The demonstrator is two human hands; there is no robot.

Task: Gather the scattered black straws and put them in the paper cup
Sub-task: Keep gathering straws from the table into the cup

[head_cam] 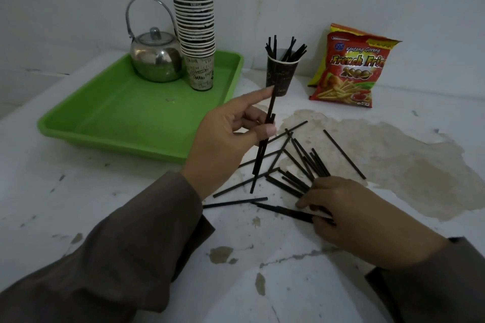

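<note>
Left hand raised, forefinger extended, thumb and curled fingers pinching thin black plastic straws. Right hand lowered, palm down, fingertips on scattered straws.

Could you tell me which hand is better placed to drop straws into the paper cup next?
Left: the left hand holds raised straws near the paper cup; the right hand is down on the scattered straws.

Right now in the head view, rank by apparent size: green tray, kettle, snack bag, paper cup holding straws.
1. green tray, clearly largest.
2. snack bag and kettle look alike; unsure.
3. paper cup, smallest.
All sit at similar distance.
</note>
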